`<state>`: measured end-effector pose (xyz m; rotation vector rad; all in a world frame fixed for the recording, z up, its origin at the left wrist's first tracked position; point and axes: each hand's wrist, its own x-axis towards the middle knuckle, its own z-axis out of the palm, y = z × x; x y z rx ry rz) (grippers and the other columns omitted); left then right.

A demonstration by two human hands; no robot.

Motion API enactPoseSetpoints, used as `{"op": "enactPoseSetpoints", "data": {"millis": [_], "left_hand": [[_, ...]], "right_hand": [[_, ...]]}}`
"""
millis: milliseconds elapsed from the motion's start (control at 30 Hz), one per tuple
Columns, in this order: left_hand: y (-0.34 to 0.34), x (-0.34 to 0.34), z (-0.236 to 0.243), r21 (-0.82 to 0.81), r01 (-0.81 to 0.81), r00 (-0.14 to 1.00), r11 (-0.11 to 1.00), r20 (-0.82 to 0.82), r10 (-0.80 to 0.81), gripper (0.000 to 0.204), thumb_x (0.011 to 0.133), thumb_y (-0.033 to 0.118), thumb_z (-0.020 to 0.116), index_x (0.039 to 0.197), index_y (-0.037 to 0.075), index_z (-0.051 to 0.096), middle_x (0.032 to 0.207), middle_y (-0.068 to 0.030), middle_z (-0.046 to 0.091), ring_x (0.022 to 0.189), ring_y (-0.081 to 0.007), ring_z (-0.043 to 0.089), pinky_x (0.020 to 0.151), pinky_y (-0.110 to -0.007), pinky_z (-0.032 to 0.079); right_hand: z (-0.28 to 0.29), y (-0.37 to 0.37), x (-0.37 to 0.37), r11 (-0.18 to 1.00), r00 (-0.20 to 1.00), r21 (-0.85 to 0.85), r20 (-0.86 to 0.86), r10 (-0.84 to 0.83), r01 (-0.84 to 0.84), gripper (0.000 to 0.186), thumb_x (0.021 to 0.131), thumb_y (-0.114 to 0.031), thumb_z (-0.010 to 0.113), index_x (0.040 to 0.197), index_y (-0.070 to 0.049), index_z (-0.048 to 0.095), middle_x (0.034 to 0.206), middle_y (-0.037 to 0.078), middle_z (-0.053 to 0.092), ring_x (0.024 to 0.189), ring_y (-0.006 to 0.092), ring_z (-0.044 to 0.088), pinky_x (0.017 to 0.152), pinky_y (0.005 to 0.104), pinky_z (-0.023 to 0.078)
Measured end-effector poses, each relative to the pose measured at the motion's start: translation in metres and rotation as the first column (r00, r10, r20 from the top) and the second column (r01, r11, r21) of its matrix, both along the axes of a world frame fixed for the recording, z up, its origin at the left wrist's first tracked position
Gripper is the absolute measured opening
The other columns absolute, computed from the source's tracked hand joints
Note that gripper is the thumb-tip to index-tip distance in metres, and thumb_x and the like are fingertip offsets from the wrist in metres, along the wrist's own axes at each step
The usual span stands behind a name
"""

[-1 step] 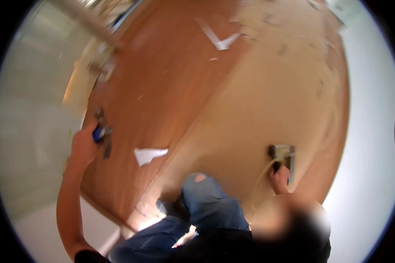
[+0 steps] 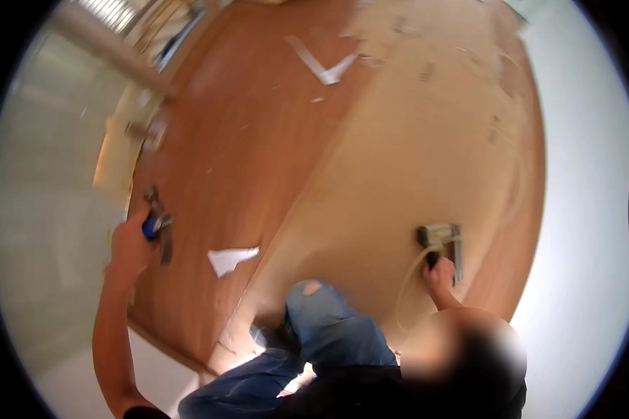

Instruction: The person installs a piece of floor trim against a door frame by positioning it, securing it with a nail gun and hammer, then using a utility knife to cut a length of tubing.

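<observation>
My left hand (image 2: 129, 244), out at the left, is closed around a hammer (image 2: 165, 241) with a blue grip; motion blur softens its dark metal head. At the right, my right hand (image 2: 439, 277) is wrapped round the black handle of a nail gun (image 2: 440, 236). A thin pale air hose (image 2: 400, 300) curves away from the gun beside my forearm. The gun is over the tan sheet (image 2: 370, 188); whether it touches is unclear. Between my hands, a torn white scrap (image 2: 230, 261) lies on the reddish-brown wood surface (image 2: 210, 167).
My bent knee in jeans (image 2: 321, 314) is close in front. Farther off lies a V-shaped white strip (image 2: 325, 73). A glassy panel (image 2: 56, 195) borders the left, a pale wall (image 2: 580, 174) the right. A wooden beam (image 2: 115, 49) crosses the upper left.
The view has shifted slightly, so the floor and scraps sit a little farther left. Both hands keep their tools; the right hand with the nail gun appears slightly higher and farther left.
</observation>
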<state>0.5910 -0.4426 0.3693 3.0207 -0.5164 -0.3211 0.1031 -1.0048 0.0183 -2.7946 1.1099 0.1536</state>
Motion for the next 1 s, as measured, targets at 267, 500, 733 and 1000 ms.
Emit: {"op": "enactPoseSetpoints", "data": {"millis": [267,500,733,1000], "left_hand": [[-0.151,0.017,0.049,-0.634,-0.405,0.829,0.659,-0.559,-0.029,0.032,0.088,0.008,0.080,0.116,0.008,0.065,0.090,-0.0004,0.064,0.076,-0.0124,0.064,0.067,-0.029,0.053],[-0.263,-0.055,0.045,-0.690,-0.711,0.656,0.139,-0.721,-0.222,0.056,0.091,0.012,0.079,0.141,0.017,0.055,0.107,-0.0004,0.063,0.090,-0.0134,0.063,0.077,-0.032,0.057],[-0.319,-0.112,0.082,-0.257,-0.963,0.251,-0.078,-0.757,-0.603,0.040,0.100,0.026,0.072,0.135,0.020,0.053,0.100,-0.0009,0.066,0.095,-0.0179,0.064,0.086,-0.039,0.056],[-0.413,-0.060,0.168,-0.595,-0.799,0.362,0.084,-0.587,-0.724,0.041,0.094,0.022,0.080,0.125,0.013,0.055,0.096,-0.0051,0.067,0.088,-0.0249,0.065,0.088,-0.043,0.054]], "right_hand": [[0.026,-0.006,0.000,0.995,0.996,0.038,-0.002,-0.090,0.090,0.042,0.080,-0.034,0.077,0.102,-0.003,0.057,0.106,0.017,0.059,0.108,0.0379,0.054,0.097,0.0510,0.042],[0.045,-0.003,0.011,0.983,0.994,0.148,-0.020,-0.106,0.107,0.042,0.083,-0.035,0.075,0.102,-0.002,0.057,0.106,0.019,0.059,0.111,0.0386,0.052,0.102,0.0524,0.038],[0.089,-0.013,0.024,0.944,0.970,0.229,-0.099,-0.220,0.238,0.034,0.093,-0.027,0.059,0.109,0.002,0.062,0.113,0.025,0.064,0.115,0.0410,0.056,0.108,0.0528,0.036],[0.286,-0.088,0.044,0.629,0.973,0.745,-0.134,-0.187,0.223,0.042,0.085,-0.029,0.071,0.109,0.005,0.066,0.096,0.021,0.072,0.092,0.0392,0.070,0.083,0.0462,0.057]]}}
